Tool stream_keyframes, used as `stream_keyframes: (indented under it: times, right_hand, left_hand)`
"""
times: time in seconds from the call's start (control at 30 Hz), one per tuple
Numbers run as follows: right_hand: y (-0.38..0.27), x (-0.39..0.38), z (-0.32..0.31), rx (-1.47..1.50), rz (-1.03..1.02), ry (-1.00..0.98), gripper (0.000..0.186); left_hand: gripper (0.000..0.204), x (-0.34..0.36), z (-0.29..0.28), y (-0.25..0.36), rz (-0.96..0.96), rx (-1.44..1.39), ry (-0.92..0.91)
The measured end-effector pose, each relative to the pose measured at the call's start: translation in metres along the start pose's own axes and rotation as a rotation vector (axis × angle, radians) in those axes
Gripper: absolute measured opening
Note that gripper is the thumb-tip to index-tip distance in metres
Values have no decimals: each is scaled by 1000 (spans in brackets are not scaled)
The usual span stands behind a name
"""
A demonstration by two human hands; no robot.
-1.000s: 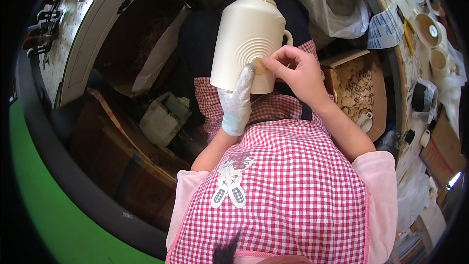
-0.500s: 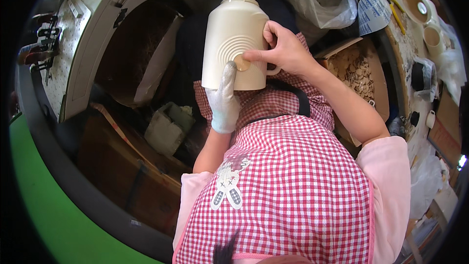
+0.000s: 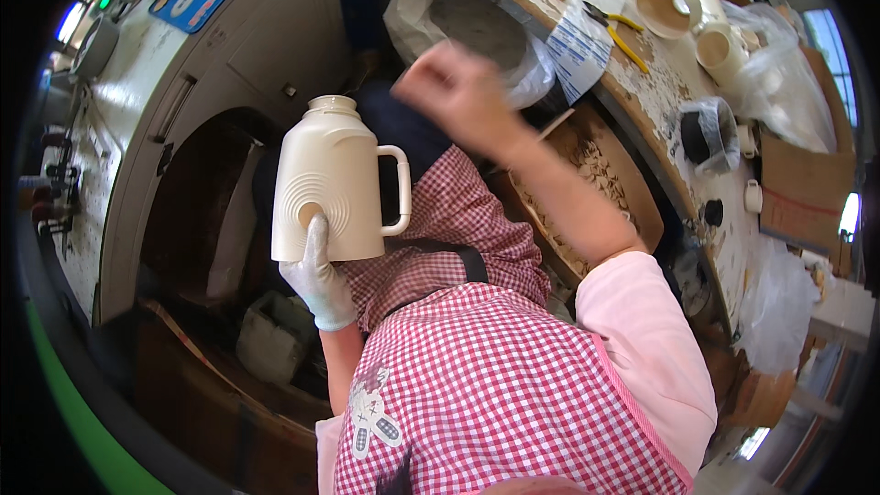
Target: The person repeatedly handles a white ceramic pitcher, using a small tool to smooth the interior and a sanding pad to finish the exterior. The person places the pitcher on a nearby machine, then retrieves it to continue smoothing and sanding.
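Right hand [image 3: 458, 96] has come off the front of the cream jug [image 3: 344, 160] since the earlier frame and is now raised clear of it, near the edge of the bench [image 3: 513, 0]; motion blur prevents telling whether its fingers hold anything. The jug is over the lap, base toward the body and neck pointing away. Gloved left hand [image 3: 318, 282] grips it alone at the base: thumb extended up the front over the tan disc [image 3: 309, 214], remaining fingers mostly hidden behind the jug. Principal risk: disc displacement. If it is not firmly bonded, a sideways slip of the thumb could drag it off centre within the raised rings [image 3: 323, 191], or relaxed pressure could let an edge lift. Secondary risk: with the handle [image 3: 403, 191] unheld and support confined to the base, a knock from the right forearm could tip the jug. Smooth glove contact would likely aggravate either fault.
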State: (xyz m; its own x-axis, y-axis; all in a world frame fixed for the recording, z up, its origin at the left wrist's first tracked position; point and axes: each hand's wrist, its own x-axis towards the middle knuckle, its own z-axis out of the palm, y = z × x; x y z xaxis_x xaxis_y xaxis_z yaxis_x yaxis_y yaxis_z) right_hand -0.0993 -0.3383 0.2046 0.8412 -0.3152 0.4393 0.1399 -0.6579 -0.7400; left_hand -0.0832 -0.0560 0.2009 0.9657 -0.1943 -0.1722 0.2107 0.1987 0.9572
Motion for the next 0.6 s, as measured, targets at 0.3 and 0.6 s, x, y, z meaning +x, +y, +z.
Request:
stream_keyframes:
  times: [0.3,0.6]
  right_hand:
    - [282,182,-194,-1067,-37,-217,39]
    - [84,134,-84,689,599,-240,37]
  left_hand:
    - [49,5,-22,12,-144,-147,-94]
    - [46,2,-23,36,-345,-349,2]
